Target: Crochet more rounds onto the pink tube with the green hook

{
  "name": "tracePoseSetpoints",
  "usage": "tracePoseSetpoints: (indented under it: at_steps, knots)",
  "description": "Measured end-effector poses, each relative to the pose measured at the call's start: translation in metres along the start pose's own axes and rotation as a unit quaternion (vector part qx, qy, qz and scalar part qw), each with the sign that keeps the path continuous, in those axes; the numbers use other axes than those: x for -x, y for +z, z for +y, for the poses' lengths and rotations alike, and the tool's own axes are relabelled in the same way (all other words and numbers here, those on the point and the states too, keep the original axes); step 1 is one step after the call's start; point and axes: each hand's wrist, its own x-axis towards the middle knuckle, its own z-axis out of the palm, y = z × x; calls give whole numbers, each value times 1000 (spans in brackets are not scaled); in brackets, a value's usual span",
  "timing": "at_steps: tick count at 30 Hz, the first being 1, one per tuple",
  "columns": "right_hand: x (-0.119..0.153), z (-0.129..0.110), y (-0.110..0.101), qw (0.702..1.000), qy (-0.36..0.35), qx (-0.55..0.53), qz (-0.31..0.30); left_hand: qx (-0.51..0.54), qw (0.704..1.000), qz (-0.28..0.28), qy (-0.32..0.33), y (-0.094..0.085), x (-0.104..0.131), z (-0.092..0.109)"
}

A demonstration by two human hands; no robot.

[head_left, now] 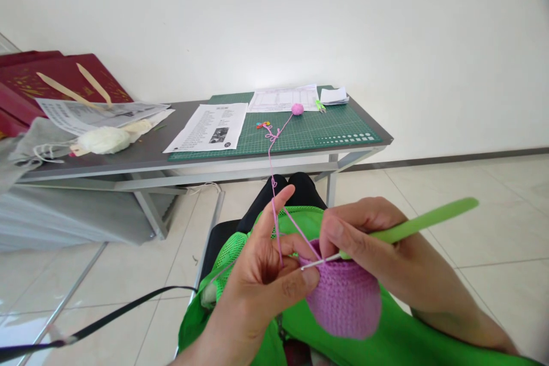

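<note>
A round purple crochet piece (343, 303) hangs below my two hands, over my lap. My left hand (270, 269) pinches its rim between thumb and fingers, with the index finger raised. Pink-purple yarn (295, 225) loops round that finger and runs down to the crochet piece. My right hand (369, 234) grips a crochet hook (429, 220) by its thick green handle. The hook's thin metal shaft lies across the top edge of the piece, its tip close to my left thumb.
On the table ahead, a green cutting mat (300, 131) carries a small purple yarn ball (297, 109), colourful stitch markers (263, 125) and printed sheets (210, 127). White yarn (104, 140) lies at the left near dark red bags (60, 77). A black strap (128, 310) crosses the lower left.
</note>
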Motion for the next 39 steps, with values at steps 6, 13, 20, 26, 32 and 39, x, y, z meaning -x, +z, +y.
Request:
tracePoseSetpoints:
  at_steps: [6, 13, 20, 26, 32, 39]
  knots:
    - [-2, -2, 3, 999, 5, 45, 4, -37, 995, 22, 94, 4, 5, -10]
    - [-4, -1, 0, 995, 51, -67, -54, -35, 986, 49, 155, 10, 4, -11]
    - [0, 8, -15, 988, -40, 12, -149, -72, 972, 123, 187, 8, 7, -10]
    - [14, 9, -24, 985, -111, 73, -110, -172, 928, 131, 303, 9, 15, -12]
    - [21, 4, -30, 985, -107, 79, -110, -192, 916, 129, 328, 10, 19, -14]
    - [18, 6, -31, 985, -96, 100, -103, -176, 909, 136, 352, 9, 16, -15]
